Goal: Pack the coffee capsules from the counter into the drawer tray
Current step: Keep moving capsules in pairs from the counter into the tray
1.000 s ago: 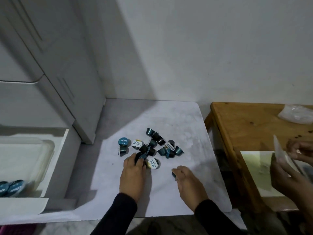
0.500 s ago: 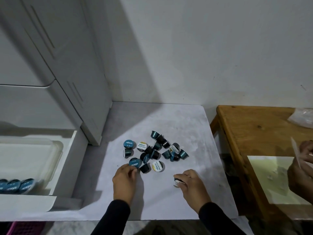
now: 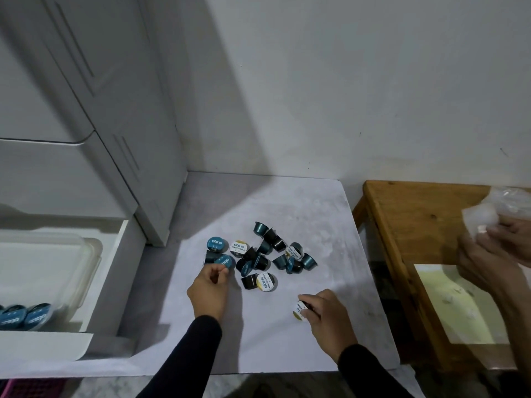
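While the coffee capsules (image 3: 260,255) lie heaped on the white counter (image 3: 287,334), my left hand (image 3: 209,293) reaches to the heap's near-left edge, fingers curled around a blue-lidded capsule (image 3: 224,261). My right hand (image 3: 326,318), apart from the left and nearer me to the heap's right, grips a white-lidded capsule (image 3: 299,310) on its side, both dark sleeves angling in from below. Off to the left, the clear drawer tray (image 3: 71,268) holds a few blue-lidded capsules (image 3: 24,315) at its near end.

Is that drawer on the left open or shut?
Open: the drawer is pulled out, showing its clear tray with blue capsules inside.
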Demonstrator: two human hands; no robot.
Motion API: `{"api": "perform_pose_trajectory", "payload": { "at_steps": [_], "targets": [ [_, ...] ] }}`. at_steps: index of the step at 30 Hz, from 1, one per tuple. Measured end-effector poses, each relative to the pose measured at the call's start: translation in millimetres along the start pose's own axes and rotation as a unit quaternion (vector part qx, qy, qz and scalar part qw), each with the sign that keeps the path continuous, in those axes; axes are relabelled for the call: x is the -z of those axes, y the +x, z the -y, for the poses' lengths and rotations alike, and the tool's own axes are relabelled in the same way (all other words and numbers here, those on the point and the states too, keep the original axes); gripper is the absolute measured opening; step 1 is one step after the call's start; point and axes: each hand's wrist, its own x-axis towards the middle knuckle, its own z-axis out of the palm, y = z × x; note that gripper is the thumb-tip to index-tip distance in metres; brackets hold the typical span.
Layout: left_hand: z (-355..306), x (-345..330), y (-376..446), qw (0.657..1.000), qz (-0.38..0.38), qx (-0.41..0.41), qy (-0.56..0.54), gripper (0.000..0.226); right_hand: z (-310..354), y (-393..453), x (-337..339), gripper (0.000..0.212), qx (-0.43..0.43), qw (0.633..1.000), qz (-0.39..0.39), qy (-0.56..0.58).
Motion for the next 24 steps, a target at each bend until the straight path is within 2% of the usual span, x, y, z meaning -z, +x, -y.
{"api": "perform_pose_trajectory", "payload": {
  "at_steps": [8,13,17,20,24],
  "targets": [
    [-1.4,0.9,-0.6,1.0,-0.019,0.025,-0.002,0.006,1.4,1.8,0.0,0.028,0.0,1.0,-0.012,-0.016],
    [2.2,2.2,-4.1,0.998,-0.027,0.06,-0.012,0.02,3.7,3.9,-4.7,0.028,-0.004,1.0,-0.012,-0.016],
    [-1.0,4.4,1.3,0.996,-0.03,0.079,-0.042,0.015,4.6,6.9,-8.3,0.027,-0.006,1.0,-0.019,-0.007],
    [-3.1,6.3,4.7,0.996,-0.024,0.074,-0.042,0.01,6.5,9.2,-8.7,0.023,-0.002,1.0,-0.02,0.001],
    [-4.7,6.9,8.0,0.998,-0.007,0.057,-0.041,0.014,16.8,12.2,1.4,0.022,-0.006,0.999,-0.019,0.026]
  ]
}}
